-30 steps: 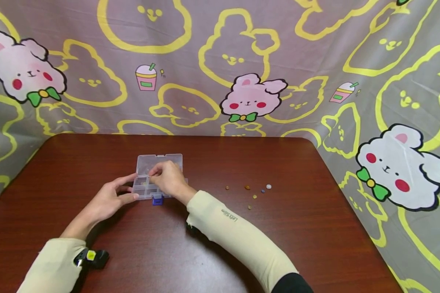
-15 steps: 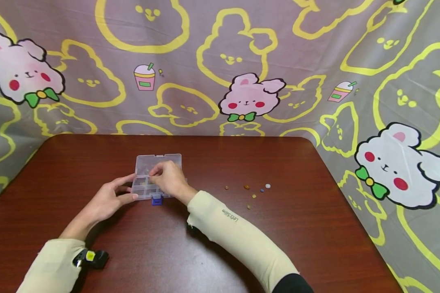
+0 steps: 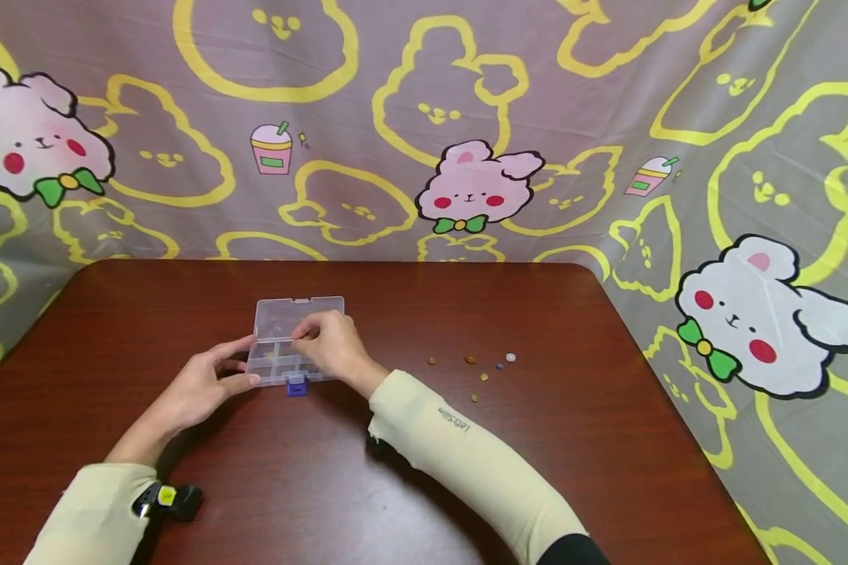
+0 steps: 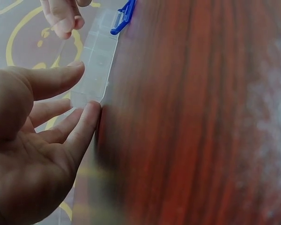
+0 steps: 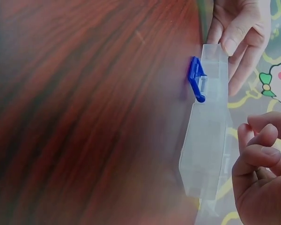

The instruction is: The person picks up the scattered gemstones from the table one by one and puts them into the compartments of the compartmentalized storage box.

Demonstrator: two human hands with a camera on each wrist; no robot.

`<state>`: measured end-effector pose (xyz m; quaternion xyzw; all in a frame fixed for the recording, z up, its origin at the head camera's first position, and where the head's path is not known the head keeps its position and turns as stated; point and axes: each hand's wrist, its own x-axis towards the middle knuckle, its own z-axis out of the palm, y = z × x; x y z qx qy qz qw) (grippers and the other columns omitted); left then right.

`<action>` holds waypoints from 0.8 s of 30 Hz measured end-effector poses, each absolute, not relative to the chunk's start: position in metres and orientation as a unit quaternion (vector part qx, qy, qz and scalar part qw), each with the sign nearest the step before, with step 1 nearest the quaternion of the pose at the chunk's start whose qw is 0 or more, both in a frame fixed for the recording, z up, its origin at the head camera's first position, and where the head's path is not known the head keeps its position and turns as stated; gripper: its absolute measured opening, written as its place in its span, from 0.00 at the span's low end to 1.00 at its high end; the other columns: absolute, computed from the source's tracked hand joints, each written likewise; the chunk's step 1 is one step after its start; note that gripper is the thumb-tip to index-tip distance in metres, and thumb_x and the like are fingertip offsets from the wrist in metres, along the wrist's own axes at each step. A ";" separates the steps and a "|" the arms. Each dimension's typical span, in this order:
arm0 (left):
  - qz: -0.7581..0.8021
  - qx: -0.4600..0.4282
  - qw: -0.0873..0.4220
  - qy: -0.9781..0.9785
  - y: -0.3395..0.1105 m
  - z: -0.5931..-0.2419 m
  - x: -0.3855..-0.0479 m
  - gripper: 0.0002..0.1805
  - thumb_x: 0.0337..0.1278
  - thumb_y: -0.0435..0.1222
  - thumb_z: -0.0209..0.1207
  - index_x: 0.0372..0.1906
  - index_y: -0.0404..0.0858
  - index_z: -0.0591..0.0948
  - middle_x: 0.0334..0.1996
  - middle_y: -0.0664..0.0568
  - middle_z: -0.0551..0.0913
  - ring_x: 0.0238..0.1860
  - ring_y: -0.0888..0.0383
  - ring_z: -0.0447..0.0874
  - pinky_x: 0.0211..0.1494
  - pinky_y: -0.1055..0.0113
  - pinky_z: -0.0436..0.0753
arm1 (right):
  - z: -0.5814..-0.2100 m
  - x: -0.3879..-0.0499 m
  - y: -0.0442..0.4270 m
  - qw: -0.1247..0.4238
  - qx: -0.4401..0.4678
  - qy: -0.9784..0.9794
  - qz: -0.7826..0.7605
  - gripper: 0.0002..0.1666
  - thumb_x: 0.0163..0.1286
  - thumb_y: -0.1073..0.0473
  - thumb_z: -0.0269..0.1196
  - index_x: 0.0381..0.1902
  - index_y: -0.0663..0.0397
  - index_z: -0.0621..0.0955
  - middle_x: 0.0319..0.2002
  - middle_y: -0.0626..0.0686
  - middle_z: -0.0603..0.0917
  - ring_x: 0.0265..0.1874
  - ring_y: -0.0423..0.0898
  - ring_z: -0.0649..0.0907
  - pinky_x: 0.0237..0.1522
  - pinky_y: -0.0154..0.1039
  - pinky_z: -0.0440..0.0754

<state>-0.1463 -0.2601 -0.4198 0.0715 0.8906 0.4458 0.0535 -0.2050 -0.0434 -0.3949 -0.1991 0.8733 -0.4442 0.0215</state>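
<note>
A clear compartment box (image 3: 261,373) stands on the table with its lid (image 3: 274,318) raised at the back and a blue latch (image 3: 297,387) at its front. My left hand (image 3: 199,388) holds the box's left end between thumb and fingers. Over the right part of the compartments is my right hand (image 3: 335,345), fingers curled and tips close together; nothing can be made out between them. Something small and yellowish (image 3: 271,355) lies in a left compartment. The right wrist view shows the curled right hand (image 5: 264,168) beside the box (image 5: 206,136).
Several small beads lie on the brown table (image 3: 396,471) to the right of the box, among them an orange one (image 3: 469,359), a blue one (image 3: 499,366) and a white one (image 3: 511,357). A patterned cloth (image 3: 367,141) hangs behind the table.
The head view has shifted slightly, moving the whole scene left in it. My right hand has moved a little to the right relative to the box; my left hand keeps its place on it.
</note>
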 end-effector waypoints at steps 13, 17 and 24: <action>0.439 0.065 0.062 0.894 -0.259 -0.418 -0.147 0.40 0.62 0.36 0.67 0.75 0.30 0.63 0.59 0.32 0.76 0.54 0.40 0.76 0.41 0.73 0.76 | -0.388 -0.195 -0.009 0.026 -0.209 0.864 -0.458 0.02 0.61 0.64 0.72 0.33 0.54 0.88 0.24 0.42 0.85 0.24 0.32 0.79 0.29 0.28 0.75; 0.433 0.068 0.065 0.896 -0.260 -0.417 -0.146 0.39 0.63 0.35 0.66 0.75 0.30 0.62 0.60 0.32 0.75 0.55 0.39 0.76 0.42 0.74 0.76 | -0.386 -0.191 0.007 0.029 -0.207 0.859 -0.468 0.02 0.61 0.64 0.71 0.33 0.55 0.88 0.24 0.42 0.84 0.23 0.34 0.80 0.29 0.28 0.76; 0.437 0.065 0.066 0.895 -0.260 -0.419 -0.147 0.40 0.63 0.36 0.67 0.75 0.31 0.62 0.61 0.32 0.74 0.55 0.39 0.75 0.42 0.74 0.76 | -0.384 -0.186 0.045 0.032 -0.196 0.858 -0.473 0.03 0.62 0.66 0.71 0.34 0.57 0.88 0.25 0.44 0.85 0.25 0.41 0.83 0.28 0.31 0.76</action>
